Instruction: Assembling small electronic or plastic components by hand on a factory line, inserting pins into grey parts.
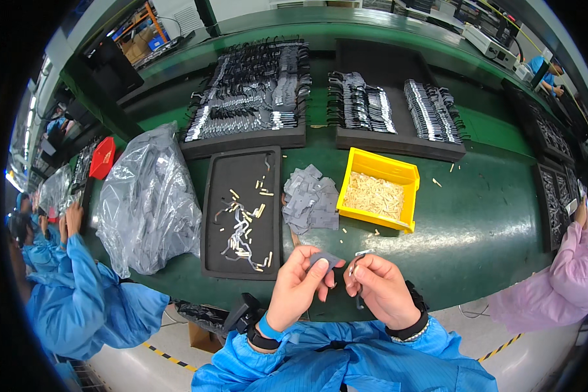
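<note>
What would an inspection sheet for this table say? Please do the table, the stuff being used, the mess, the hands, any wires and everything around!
Surface: green table, shiny in places.
Things: grey patch and small strip in the hands; patch pile beside a yellow bin of pale bits.
Clutter: a few loose bits near the bin; bent strips and more bits jumbled in the black tray.
Hands: left hand pinches the patch; right hand pinches the strip.
Cables: what looks like a thin wire below the table's edge, on the right.
Surroundings: person in blue left, person in pink right.
</note>
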`<state>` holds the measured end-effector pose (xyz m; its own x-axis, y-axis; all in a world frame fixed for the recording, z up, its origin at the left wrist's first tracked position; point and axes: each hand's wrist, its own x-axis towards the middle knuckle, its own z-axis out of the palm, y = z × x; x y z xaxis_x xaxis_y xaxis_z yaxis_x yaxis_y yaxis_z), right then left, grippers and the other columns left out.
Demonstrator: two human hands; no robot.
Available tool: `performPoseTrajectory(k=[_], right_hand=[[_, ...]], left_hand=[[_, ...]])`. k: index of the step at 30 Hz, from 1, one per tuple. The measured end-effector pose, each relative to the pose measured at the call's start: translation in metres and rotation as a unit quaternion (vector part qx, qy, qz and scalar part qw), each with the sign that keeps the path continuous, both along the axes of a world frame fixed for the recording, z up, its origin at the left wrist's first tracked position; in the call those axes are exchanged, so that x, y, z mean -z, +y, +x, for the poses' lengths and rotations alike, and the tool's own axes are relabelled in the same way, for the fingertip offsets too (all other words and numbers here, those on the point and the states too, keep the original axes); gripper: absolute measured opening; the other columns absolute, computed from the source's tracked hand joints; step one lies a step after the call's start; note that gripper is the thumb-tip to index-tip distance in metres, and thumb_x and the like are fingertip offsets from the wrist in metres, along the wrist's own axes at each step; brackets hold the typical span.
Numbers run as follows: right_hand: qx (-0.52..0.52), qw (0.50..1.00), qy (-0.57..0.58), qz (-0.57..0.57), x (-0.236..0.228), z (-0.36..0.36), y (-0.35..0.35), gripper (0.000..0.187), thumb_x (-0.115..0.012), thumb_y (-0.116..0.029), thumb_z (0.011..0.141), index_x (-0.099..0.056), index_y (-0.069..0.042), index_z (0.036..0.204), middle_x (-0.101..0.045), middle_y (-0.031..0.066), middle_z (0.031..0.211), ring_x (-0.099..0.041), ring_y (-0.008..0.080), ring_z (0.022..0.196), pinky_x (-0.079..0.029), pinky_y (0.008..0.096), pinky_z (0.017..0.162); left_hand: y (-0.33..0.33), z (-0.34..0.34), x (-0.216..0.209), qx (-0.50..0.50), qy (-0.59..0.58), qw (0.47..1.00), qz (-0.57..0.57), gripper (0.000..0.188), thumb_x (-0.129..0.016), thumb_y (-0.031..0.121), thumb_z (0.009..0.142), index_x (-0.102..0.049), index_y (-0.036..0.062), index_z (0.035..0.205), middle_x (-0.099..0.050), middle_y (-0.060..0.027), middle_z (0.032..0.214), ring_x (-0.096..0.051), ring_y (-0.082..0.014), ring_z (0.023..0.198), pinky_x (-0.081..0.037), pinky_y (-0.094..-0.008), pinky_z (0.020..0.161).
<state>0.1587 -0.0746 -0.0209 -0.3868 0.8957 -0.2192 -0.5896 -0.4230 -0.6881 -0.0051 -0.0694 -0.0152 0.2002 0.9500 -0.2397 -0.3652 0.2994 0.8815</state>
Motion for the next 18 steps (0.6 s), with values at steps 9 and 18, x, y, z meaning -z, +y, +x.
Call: performPoseTrajectory(k=[9, 18], right_hand=[[0.032, 0.999, -0.044, 0.004, 0.003, -0.007, -0.001, 0.011, -0.054, -0.011, 0.088, -0.058, -0.001, 0.091, -0.057, 0.0021, 0.079, -0.05, 0.0076, 0.071, -0.04, 0.0208, 0.065], [0.019, 0.996, -0.074, 0.049, -0.01, -0.011, 0.0, 0.011, -0.056, -0.01, 0.086, -0.058, 0.0, 0.09, -0.061, 0.005, 0.08, -0.058, 0.0105, 0.074, -0.041, 0.0204, 0.064]], left_hand=[[0.0, -0.005, 0.006, 0.065, -0.236, 0.963, -0.112, 0.043, -0.042, 0.017, 0.093, -0.032, 0.0053, 0.133, -0.048, -0.0035, 0.097, -0.04, -0.0107, 0.084, -0.035, -0.0232, 0.075], [-0.009, -0.001, 0.018, 0.036, -0.243, 0.969, -0.029, 0.024, -0.052, 0.012, 0.089, -0.046, 0.0076, 0.112, -0.05, -0.0022, 0.09, -0.047, -0.0123, 0.074, -0.04, -0.0256, 0.066]])
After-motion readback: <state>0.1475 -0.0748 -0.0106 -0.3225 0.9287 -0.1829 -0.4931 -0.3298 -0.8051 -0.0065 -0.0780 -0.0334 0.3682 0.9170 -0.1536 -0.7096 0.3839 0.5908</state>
